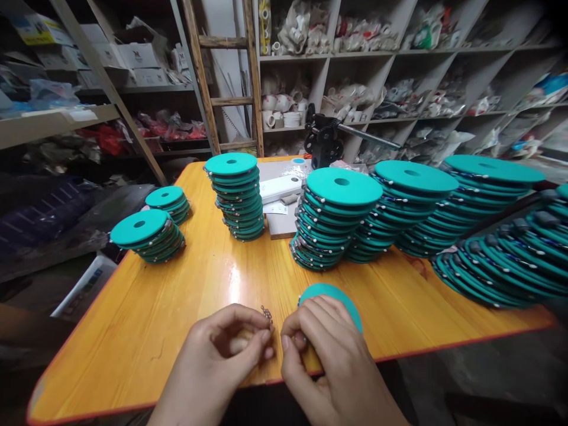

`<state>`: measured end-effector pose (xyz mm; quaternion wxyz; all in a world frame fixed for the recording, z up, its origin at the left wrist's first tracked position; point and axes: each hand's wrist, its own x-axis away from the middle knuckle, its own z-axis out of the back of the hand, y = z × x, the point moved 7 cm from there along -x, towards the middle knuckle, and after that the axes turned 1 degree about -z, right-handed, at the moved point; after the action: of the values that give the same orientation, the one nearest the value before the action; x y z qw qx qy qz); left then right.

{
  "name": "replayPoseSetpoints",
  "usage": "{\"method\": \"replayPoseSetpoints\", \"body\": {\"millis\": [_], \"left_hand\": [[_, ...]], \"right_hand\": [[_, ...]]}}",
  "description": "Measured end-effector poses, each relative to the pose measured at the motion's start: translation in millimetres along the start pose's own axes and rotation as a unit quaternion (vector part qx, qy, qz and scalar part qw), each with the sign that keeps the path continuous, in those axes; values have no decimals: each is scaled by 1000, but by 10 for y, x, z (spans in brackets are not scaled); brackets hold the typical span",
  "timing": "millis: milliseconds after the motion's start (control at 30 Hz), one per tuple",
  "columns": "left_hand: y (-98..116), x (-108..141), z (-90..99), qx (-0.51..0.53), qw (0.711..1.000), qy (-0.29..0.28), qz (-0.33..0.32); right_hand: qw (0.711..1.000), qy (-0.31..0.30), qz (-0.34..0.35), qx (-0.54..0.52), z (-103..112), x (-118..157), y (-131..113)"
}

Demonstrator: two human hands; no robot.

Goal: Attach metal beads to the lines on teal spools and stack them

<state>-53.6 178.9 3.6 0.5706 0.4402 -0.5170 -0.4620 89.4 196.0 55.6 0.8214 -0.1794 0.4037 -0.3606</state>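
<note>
My left hand [222,349] is closed near the table's front edge, thumb and forefinger pressed together. Just past those fingertips is a small cluster of dark metal bits [266,314]; whether they lie on the table or are held I cannot tell. To its right, my right hand [326,349] is closed in a pinch, its curled fingers hiding whatever is in them. Partly covered by that hand, a flat teal disc [344,302] lies at the table edge. The two hands are close together but apart.
Stacks of teal discs with cords wound on their rims stand on the wooden table [213,272]: small stacks [139,228] at left, a tall one [231,163] mid-back, larger ones [341,186] at right. Behind are a black clamp-like device [326,142], a wooden ladder [231,100] and shelves.
</note>
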Motion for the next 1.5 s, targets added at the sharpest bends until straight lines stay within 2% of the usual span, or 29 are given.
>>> {"method": "replayPoseSetpoints", "body": {"millis": [267, 667, 1300, 1500], "left_hand": [[109, -19, 3, -11, 1000, 6, 6], [211, -30, -28, -11, 999, 27, -32], [163, -17, -17, -52, 998, 32, -26], [96, 6, -74, -55, 998, -7, -28]], "right_hand": [[1000, -3, -9, -4, -54, 25, 36], [1000, -22, -3, 22, -49, 1, 20], [999, -22, 11, 46, -59, 6, 7], [997, -40, 34, 61, -59, 48, -4]]}}
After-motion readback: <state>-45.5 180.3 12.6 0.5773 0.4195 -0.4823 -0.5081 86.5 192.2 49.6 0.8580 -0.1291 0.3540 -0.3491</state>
